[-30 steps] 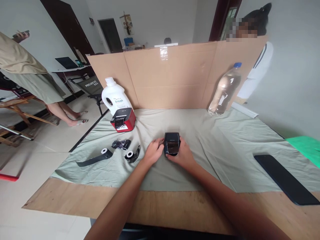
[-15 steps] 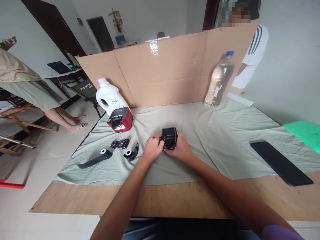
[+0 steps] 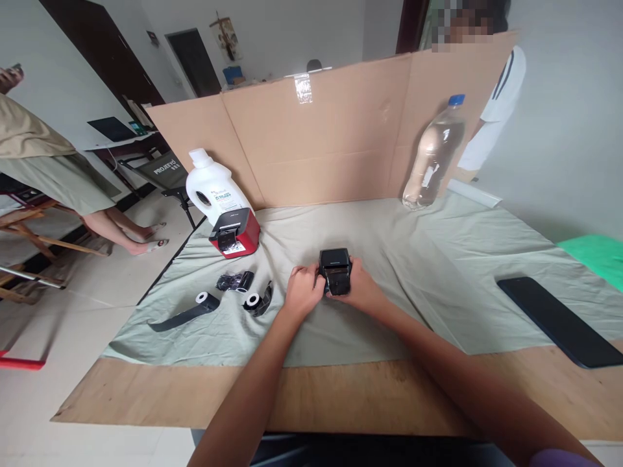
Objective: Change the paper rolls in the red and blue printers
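Both my hands hold a small black printer [image 3: 335, 257] with a dark glossy strip hanging over its front. My left hand [image 3: 305, 287] grips its left side, and my right hand [image 3: 359, 279] wraps round its right side. Left of my hands lie a black roll with a white core [image 3: 253, 300], a roll in crumpled dark film [image 3: 238, 281], and a black roll with a long unwound tail [image 3: 207, 300]. Behind them stands a similar red and black printer [image 3: 246, 239] with a black strip at its front.
A white jug [image 3: 209, 185] leans against the cardboard screen [image 3: 316, 149]. On the right stand a clear bottle with a blue cap [image 3: 433, 155] and a flat dark slab [image 3: 559, 321]. A green sheet [image 3: 591, 256] lies at the far right. Two other people are nearby.
The view has shifted slightly. My hands keep their hold on the black printer, which appears slightly more to the right and tipped a little. The other things on the cloth stay put.
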A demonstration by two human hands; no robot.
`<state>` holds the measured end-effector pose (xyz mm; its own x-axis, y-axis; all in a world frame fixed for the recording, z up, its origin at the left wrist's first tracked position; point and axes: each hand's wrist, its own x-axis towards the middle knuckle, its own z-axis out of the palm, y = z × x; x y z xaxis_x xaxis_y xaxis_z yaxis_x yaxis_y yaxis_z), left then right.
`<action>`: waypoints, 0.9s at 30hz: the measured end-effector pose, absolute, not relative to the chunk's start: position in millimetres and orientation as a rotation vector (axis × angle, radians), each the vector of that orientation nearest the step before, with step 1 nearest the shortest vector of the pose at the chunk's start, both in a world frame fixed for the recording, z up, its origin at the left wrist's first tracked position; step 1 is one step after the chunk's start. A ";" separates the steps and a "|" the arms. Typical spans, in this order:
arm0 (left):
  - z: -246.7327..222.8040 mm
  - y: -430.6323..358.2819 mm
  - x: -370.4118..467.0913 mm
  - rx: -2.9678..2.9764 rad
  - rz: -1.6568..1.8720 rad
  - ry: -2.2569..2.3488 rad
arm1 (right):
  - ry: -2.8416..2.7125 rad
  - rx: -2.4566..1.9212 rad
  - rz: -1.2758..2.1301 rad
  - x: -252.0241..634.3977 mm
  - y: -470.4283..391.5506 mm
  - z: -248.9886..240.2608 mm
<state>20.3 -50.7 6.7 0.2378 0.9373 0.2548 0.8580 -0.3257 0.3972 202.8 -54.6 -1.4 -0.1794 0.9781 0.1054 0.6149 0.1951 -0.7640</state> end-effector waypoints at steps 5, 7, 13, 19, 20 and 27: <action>0.1 -48.3 19.2 2.287 0.749 1.702 | -1.856 -1.473 0.703 204.5 -56.2 -11.4; -4.4 -46.3 16.9 2.192 0.853 1.649 | -1.870 -1.446 0.592 203.9 -57.6 -16.8; -20.3 -48.9 11.0 1.756 1.079 1.568 | -1.880 -1.375 0.497 204.2 -65.6 -16.9; -31.3 -72.5 10.4 2.092 0.837 1.687 | -2.051 -1.613 0.323 220.0 -105.0 -31.8; -31.9 -76.7 10.2 2.151 0.755 1.725 | -2.131 -1.642 0.260 223.3 -114.5 -34.5; -31.4 -94.2 9.0 2.329 0.378 1.870 | -2.378 -1.765 0.075 226.1 -160.6 -30.6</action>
